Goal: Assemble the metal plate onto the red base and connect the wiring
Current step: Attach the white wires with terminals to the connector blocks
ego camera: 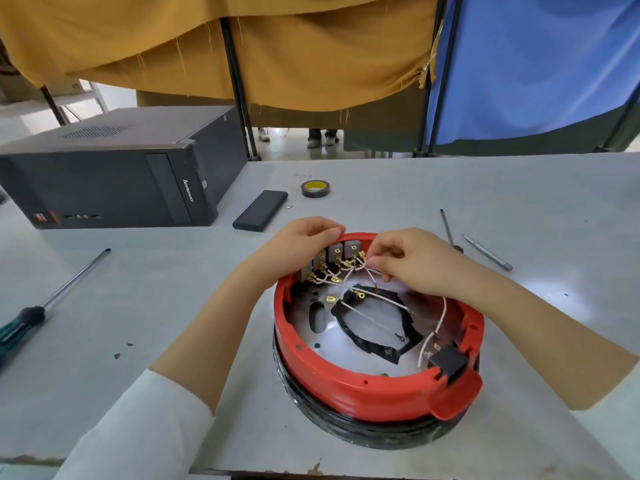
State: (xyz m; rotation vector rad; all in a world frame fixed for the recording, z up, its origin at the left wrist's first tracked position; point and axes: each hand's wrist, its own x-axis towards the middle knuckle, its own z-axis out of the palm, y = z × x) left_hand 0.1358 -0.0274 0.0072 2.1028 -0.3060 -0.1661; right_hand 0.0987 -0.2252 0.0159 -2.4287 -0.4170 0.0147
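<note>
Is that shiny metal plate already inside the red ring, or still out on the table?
Inside. The metal plate lies flat within the red base, its rim all around it, wires crossing above.

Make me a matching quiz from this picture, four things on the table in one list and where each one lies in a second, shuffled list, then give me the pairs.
Things
1. roll of tape
2. green-handled screwdriver
3. computer case
4. red base

Places
A. far left, lying on its side
B. near left, handle toward the table edge
C. centre, under both hands
D. beyond the hands, beside a flat black box

Pairs: 1-D, 2-B, 3-A, 4-C
</note>
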